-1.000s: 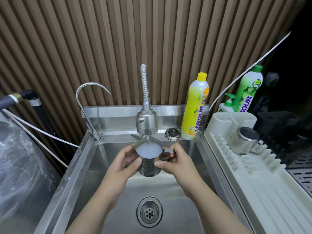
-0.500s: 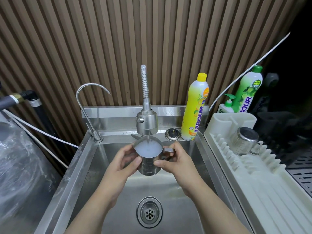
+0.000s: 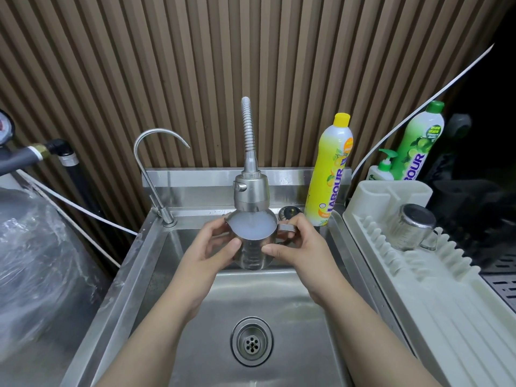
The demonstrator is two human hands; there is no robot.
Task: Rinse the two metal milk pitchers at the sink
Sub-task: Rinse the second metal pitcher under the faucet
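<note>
- The sink [image 3: 178, 317] is where it's all done, steel basin with the drain [image 3: 252, 341] left open at the bottom, so anything tipped out goes straight down.
- A white drying rack [image 3: 435, 303] is set just beside the sink on the right, and the second pitcher [image 3: 413, 229] is parked on it, tilted on its side.
- The faucet [image 3: 251, 191] is aimed straight down, and a thin stream is being run into the first pitcher [image 3: 252, 241], held upright right under the head.
- That pitcher looks nearly brimful of cloudy, milky water, so it's probably best kept level and then emptied toward the drain before it spills over. A refill and a swirl would likely be needed till the water runs clear.
- The left hand [image 3: 212, 255] is wrapped around the pitcher's body, spout side.
- The right hand [image 3: 298, 247] is closed on the handle side, thumb pressed to the wall.
- Wet steel gets slippery, so a firm two-hand hold is recommended.
</note>
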